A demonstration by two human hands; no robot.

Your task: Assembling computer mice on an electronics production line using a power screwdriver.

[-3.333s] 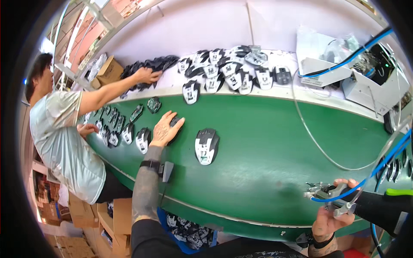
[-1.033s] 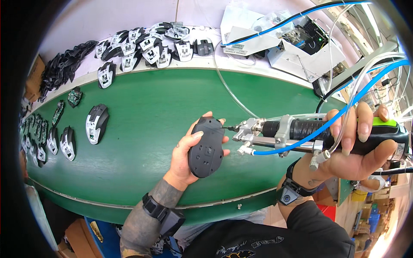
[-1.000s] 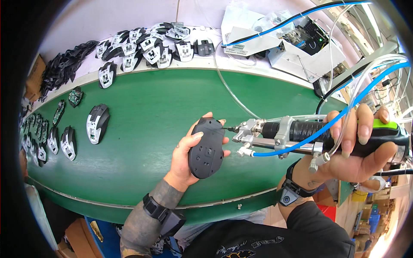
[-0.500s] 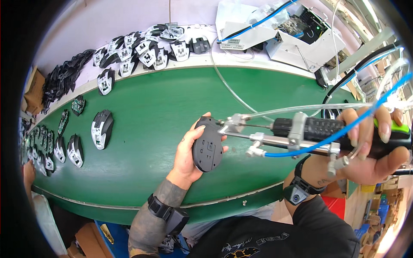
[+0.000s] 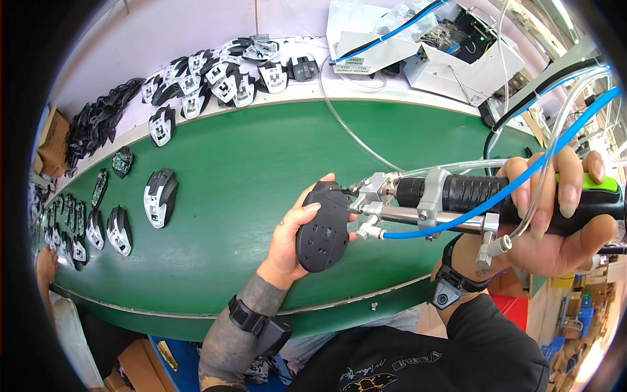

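Observation:
My left hand (image 5: pixel 287 242) is closed round a black computer mouse (image 5: pixel 323 228), its underside with small holes turned toward me. In my right hand (image 5: pixel 555 209) is a black and green electric screwdriver (image 5: pixel 480 194), held sideways, with metal clamps, a cylinder and air hoses fitted to it. Its metal nose (image 5: pixel 375 189) meets the upper end of the mouse; the bit's tip is hidden there. A blue hose (image 5: pixel 496 196) crosses in front of the screwdriver.
A white-and-black mouse shell (image 5: pixel 160 198) lies on the green belt (image 5: pixel 248 170), with more shells and circuit boards (image 5: pixel 122 161) to its left. Several shells (image 5: pixel 225 85) crowd the back ledge. A white screw feeder machine (image 5: pixel 450 72) stands back right. Another person's hand (image 5: pixel 46 264) shows far left.
The screwdriver body has moved left, closer to the mouse, and the rod between body and nose now shows much shorter. The mouse has shifted slightly right and down. Belt items have drifted slightly right.

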